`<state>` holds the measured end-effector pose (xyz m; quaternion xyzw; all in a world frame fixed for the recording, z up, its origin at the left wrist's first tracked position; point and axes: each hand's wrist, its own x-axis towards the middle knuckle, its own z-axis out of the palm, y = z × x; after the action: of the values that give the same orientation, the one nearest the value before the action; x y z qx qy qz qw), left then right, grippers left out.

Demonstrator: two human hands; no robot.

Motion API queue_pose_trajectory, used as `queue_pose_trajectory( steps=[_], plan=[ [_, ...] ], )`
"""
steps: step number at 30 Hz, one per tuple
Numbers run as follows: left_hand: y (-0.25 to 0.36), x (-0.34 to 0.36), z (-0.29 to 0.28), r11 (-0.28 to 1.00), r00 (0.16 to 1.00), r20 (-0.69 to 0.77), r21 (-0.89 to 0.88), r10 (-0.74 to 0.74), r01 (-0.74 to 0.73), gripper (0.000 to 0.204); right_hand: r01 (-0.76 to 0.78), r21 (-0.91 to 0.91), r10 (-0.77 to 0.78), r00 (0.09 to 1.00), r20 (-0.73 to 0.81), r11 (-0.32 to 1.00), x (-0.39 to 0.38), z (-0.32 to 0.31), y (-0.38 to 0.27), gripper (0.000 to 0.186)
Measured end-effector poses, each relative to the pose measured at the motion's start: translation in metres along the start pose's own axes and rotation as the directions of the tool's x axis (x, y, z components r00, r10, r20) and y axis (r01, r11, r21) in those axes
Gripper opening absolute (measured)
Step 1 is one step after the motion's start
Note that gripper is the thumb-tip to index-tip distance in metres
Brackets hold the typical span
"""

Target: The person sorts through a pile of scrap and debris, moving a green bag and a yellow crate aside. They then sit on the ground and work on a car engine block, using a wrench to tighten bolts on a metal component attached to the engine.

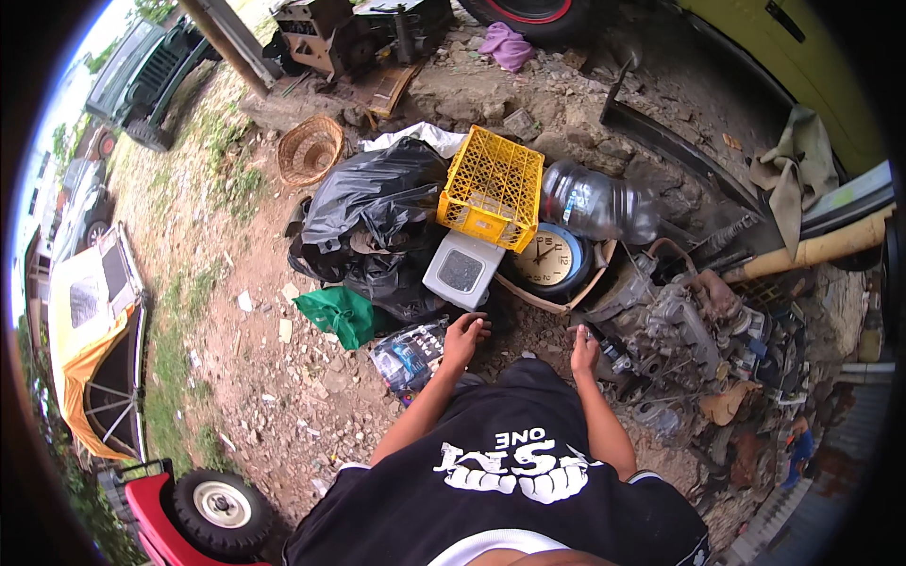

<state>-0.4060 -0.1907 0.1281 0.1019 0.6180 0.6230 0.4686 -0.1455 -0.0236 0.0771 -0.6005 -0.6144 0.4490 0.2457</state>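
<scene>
My left hand, fingers apart and loosely bent, is just below a grey lidded container, near a printed plastic package. My right hand has curled fingers beside greasy metal parts; what they hold, if anything, is unclear. A yellow crate leans among black bags, a clear water jug and a round blue-rimmed clock in a box. A green bag lies at the left of the pile.
A wicker basket stands behind the bags. A bamboo pole and olive vehicle body flank the right. An orange tent-like structure, green jeep and red vehicle's tyre are leftward. A purple cloth lies behind.
</scene>
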Motion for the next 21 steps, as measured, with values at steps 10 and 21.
queue_pose_trajectory(
  steps=[10,21],
  plan=[
    [0.002,-0.030,0.021,0.999,0.978,-0.207,-0.048,-0.001,-0.009,0.030,-0.360,0.292,0.321,0.931,0.173,0.886,0.078,0.006,0.013,0.034],
    [0.007,-0.070,-0.070,0.961,0.915,-0.404,-0.259,-0.018,-0.096,0.024,-0.091,0.128,0.000,0.815,0.579,0.988,0.001,0.113,-0.095,0.019]
  ],
)
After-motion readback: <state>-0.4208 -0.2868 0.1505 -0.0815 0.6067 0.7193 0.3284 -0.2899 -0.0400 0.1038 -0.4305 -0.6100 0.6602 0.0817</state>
